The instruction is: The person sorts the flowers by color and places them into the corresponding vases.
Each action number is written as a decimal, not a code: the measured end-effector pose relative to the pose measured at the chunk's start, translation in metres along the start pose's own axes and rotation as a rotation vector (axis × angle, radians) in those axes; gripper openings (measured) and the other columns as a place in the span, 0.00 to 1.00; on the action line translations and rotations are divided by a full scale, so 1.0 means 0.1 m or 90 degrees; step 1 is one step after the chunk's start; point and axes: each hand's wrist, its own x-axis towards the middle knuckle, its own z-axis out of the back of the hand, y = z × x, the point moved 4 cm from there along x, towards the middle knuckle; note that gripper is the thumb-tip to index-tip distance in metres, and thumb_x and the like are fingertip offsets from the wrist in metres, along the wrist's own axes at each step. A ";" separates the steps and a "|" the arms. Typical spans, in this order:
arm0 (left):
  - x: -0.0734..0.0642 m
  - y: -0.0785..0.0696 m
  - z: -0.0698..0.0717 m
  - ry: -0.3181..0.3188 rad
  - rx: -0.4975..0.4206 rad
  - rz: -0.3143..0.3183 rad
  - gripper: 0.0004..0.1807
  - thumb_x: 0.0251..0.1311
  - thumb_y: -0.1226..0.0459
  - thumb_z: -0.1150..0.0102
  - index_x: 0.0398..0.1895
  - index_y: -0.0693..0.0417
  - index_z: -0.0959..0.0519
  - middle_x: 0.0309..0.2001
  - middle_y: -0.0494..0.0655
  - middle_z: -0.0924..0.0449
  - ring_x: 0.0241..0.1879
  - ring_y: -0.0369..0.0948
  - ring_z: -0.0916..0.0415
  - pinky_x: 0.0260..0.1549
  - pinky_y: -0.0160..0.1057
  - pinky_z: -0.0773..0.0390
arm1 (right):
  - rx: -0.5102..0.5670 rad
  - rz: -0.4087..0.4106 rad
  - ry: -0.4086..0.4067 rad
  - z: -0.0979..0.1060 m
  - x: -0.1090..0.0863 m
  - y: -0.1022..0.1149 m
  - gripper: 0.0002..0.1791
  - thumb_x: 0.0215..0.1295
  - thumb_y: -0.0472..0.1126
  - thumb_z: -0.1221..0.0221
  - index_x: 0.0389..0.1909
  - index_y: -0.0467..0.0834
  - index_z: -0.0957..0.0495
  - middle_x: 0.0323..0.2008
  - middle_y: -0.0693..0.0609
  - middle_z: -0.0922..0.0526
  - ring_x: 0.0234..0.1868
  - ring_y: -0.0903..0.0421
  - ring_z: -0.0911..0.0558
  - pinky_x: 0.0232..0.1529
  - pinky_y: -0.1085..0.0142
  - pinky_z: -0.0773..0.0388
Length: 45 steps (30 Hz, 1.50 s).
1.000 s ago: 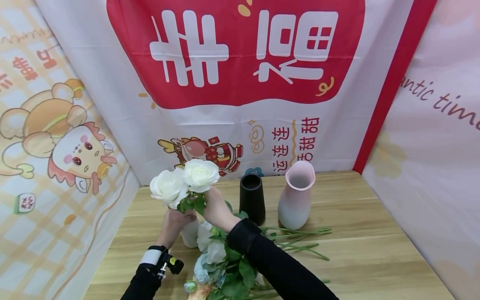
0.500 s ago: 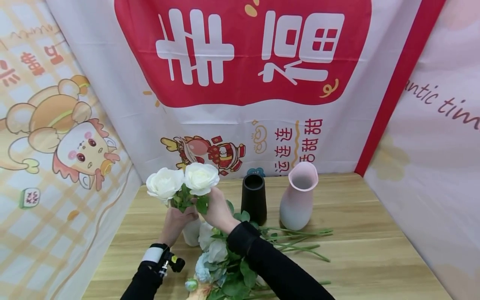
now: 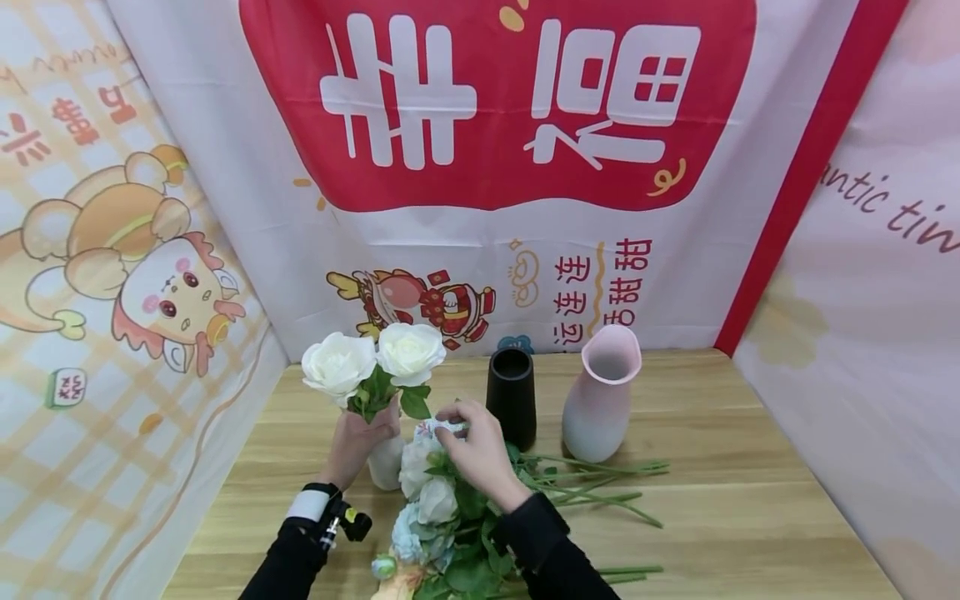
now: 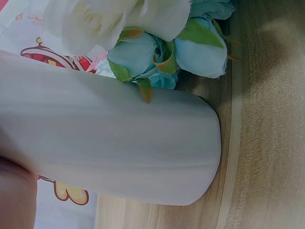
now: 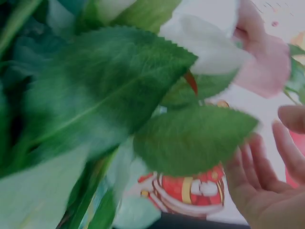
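Two white roses (image 3: 339, 367) with green leaves stand in a small pale vase (image 3: 386, 467) at the left of the table. My left hand (image 3: 358, 442) grips this vase near its top, just under the leaves. Its smooth lower body (image 4: 119, 138) fills the left wrist view. The pink rim (image 5: 271, 67) shows in the right wrist view. To the right of the roses, my right hand (image 3: 480, 446) hovers over a heap of flowers (image 3: 437, 500), its fingers loosely bent with nothing between them. Large green leaves (image 5: 195, 138) partly cover the right wrist view.
Behind the heap stand a black vase (image 3: 512, 400) and a pink-to-grey vase (image 3: 600, 408). Cut green stems (image 3: 615, 496) stretch rightward over the wooden table (image 3: 750, 500). Blue blooms (image 4: 200, 52) lie beside the held vase. Printed cloth (image 3: 487, 167) hangs behind and at both sides.
My right hand has let go of the white rose on the right and moved right and down over the heap. The left hand still grips the vase. The head view has shifted slightly.
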 end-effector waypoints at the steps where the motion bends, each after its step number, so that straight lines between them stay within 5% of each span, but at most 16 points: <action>1: 0.00 0.00 0.00 -0.006 -0.001 0.002 0.29 0.50 0.75 0.32 0.58 0.58 0.27 0.47 0.51 0.22 0.48 0.42 0.26 0.47 0.35 0.25 | -0.001 0.000 0.002 0.05 -0.05 0.01 0.06 0.65 0.33 0.38 0.40 0.45 0.18 0.41 0.50 0.20 0.43 0.52 0.21 0.40 0.63 0.20; 6: 0.00 -0.04 0.02 -0.013 -0.006 -0.002 0.33 0.51 0.74 0.31 0.63 0.56 0.29 0.54 0.49 0.24 0.56 0.42 0.28 0.53 0.35 0.28 | -0.014 0.031 0.021 0.29 -0.29 0.00 0.05 0.68 0.35 0.39 0.40 0.48 0.19 0.41 0.52 0.22 0.42 0.54 0.22 0.40 0.63 0.21; 7: 0.00 -0.04 0.02 -0.012 -0.005 -0.003 0.33 0.51 0.74 0.31 0.63 0.57 0.29 0.54 0.49 0.24 0.56 0.42 0.28 0.53 0.35 0.27 | -0.020 0.054 0.022 0.28 -0.33 -0.16 0.04 0.69 0.36 0.40 0.42 0.47 0.19 0.43 0.52 0.22 0.44 0.54 0.22 0.42 0.63 0.21; 11: -0.02 -0.04 0.02 -0.014 0.005 0.010 0.31 0.51 0.74 0.31 0.61 0.57 0.28 0.52 0.48 0.23 0.53 0.41 0.27 0.51 0.35 0.26 | -0.080 0.077 0.013 0.45 -0.50 -0.25 0.04 0.68 0.36 0.39 0.41 0.45 0.19 0.41 0.52 0.22 0.43 0.52 0.21 0.40 0.61 0.21; 21: 0.00 -0.05 -0.02 -0.015 -0.001 0.026 0.38 0.52 0.75 0.31 0.68 0.55 0.32 0.62 0.48 0.27 0.62 0.42 0.33 0.59 0.34 0.32 | -0.250 0.016 0.014 0.84 -0.70 -0.39 0.05 0.58 0.30 0.33 0.33 0.41 0.18 0.36 0.52 0.20 0.38 0.53 0.19 0.37 0.61 0.21; 25: -0.01 -0.08 -0.02 -0.010 0.005 0.024 0.33 0.52 0.77 0.32 0.63 0.58 0.29 0.52 0.48 0.23 0.51 0.41 0.27 0.50 0.35 0.27 | -0.328 0.008 0.027 0.92 -0.77 -0.50 0.06 0.56 0.30 0.32 0.30 0.43 0.18 0.34 0.54 0.21 0.35 0.55 0.20 0.34 0.63 0.22; 29: -0.03 -0.17 -0.05 0.009 0.010 0.011 0.28 0.52 0.78 0.33 0.59 0.59 0.27 0.47 0.46 0.22 0.46 0.40 0.27 0.46 0.34 0.25 | -0.389 0.024 0.035 0.95 -0.81 -0.57 0.08 0.53 0.29 0.30 0.29 0.45 0.17 0.32 0.55 0.21 0.33 0.58 0.21 0.33 0.64 0.21; 36: -0.07 -0.28 -0.05 0.013 0.018 0.012 0.33 0.53 0.77 0.33 0.64 0.59 0.31 0.51 0.42 0.23 0.50 0.38 0.28 0.49 0.33 0.27 | -0.408 0.050 0.084 0.84 -0.78 -0.62 0.05 0.55 0.31 0.31 0.30 0.43 0.14 0.31 0.55 0.20 0.33 0.58 0.21 0.34 0.63 0.21; 40: -0.06 -0.28 -0.08 0.032 0.026 0.008 0.24 0.55 0.76 0.34 0.55 0.66 0.29 0.39 0.47 0.23 0.40 0.41 0.27 0.41 0.35 0.25 | -0.419 0.064 0.096 0.76 -0.77 -0.63 0.05 0.55 0.31 0.30 0.27 0.45 0.14 0.28 0.57 0.23 0.30 0.60 0.22 0.32 0.64 0.21; 45: -0.04 -0.23 -0.05 0.012 0.028 0.028 0.35 0.52 0.76 0.32 0.65 0.57 0.32 0.55 0.49 0.25 0.55 0.41 0.30 0.52 0.34 0.29 | -0.450 0.106 0.078 0.69 -0.76 -0.63 0.09 0.51 0.28 0.30 0.22 0.46 0.16 0.24 0.57 0.25 0.27 0.59 0.23 0.28 0.64 0.23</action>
